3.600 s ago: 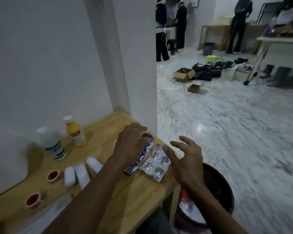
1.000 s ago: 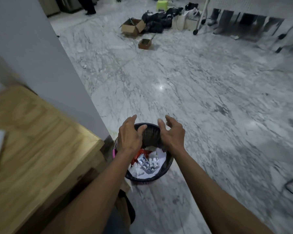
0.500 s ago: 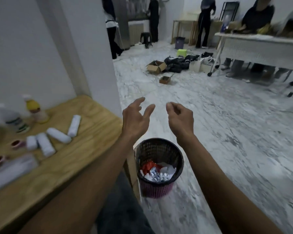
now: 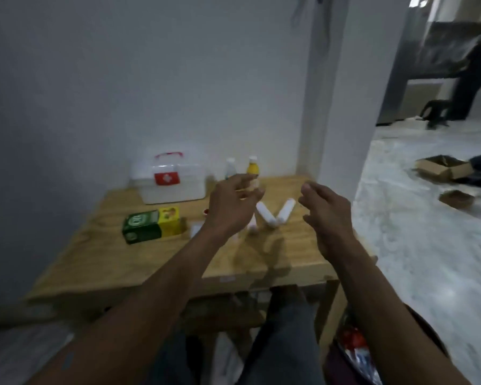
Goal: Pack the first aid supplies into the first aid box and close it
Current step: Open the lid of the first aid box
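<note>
A translucent white first aid box [image 4: 172, 182] with a red handle and red cross label stands shut at the back of the wooden table [image 4: 117, 262]. A clear bottle [image 4: 230, 167] and a yellow bottle [image 4: 253, 168] stand to its right. Two white gauze rolls [image 4: 275, 213] lie in a V near the middle, and a green and yellow carton [image 4: 152, 225] lies at the left. My left hand [image 4: 231, 209] hovers over the table with loosely curled fingers and holds nothing. My right hand [image 4: 326, 215] hovers to the right of the rolls, also empty.
A small red-capped item [image 4: 205, 212] and a small white item [image 4: 196, 227] lie partly behind my left hand. A dark waste basket [image 4: 356, 354] with litter stands on the floor at the table's right corner. Cardboard boxes [image 4: 442, 169] lie on the marble floor. A white pillar [image 4: 345, 93] rises behind the table.
My view has swung from the waste basket back to the table. Both hands, empty after dropping blister packs into the basket, have moved up over the tabletop.
</note>
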Action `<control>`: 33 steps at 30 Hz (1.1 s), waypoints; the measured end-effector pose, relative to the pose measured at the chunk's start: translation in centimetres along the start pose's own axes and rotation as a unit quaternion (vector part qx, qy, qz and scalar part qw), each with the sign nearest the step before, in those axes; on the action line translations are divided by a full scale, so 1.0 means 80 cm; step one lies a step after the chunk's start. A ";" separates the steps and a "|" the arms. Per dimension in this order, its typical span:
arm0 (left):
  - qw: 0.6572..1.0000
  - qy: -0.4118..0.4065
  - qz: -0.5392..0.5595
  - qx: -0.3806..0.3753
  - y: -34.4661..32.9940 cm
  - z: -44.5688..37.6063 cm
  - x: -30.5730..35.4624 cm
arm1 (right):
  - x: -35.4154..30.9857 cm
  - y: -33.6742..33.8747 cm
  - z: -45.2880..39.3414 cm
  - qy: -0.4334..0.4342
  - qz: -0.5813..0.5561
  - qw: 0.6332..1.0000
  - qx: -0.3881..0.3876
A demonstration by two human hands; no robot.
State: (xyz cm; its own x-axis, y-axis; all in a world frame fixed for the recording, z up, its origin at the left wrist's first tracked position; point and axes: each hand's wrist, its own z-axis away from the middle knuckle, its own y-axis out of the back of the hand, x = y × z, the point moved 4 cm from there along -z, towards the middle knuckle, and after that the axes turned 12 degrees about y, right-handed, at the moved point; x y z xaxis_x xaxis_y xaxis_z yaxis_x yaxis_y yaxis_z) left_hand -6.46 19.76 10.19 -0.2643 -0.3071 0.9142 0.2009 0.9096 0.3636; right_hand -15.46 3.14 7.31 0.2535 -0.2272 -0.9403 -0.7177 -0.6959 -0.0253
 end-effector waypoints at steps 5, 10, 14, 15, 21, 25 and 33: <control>0.996 0.047 -0.002 0.080 0.079 -0.007 -0.035 | -0.007 -0.079 0.001 0.001 -0.014 0.997 -0.072; 0.990 0.059 -0.005 0.130 0.143 -0.027 -0.068 | -0.007 -0.147 -0.007 0.022 -0.021 0.993 -0.112; 0.982 0.046 -0.047 0.176 0.188 -0.062 -0.091 | -0.006 -0.204 -0.020 0.029 0.004 0.992 -0.120; 0.980 0.044 -0.056 0.188 0.198 -0.072 -0.097 | -0.006 -0.218 -0.025 0.030 0.010 0.992 -0.120; 0.971 0.081 -0.084 0.207 0.236 -0.150 -0.142 | 0.010 -0.293 -0.067 0.053 0.067 0.987 -0.135; 0.974 0.102 -0.090 0.182 0.242 -0.204 -0.164 | 0.034 -0.337 -0.098 0.042 0.098 0.984 -0.140; 0.979 0.138 -0.044 0.143 0.237 -0.260 -0.187 | 0.070 -0.395 -0.133 0.036 0.107 0.979 -0.171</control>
State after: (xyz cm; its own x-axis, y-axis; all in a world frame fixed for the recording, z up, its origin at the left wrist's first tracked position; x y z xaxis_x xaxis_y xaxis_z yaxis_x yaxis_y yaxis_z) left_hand 20.92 35.80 7.14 0.0034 -0.4156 0.9095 -0.0932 0.9054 0.4141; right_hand 15.56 16.63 6.49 0.1748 -0.4315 -0.8850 -0.5039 -0.8115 0.2961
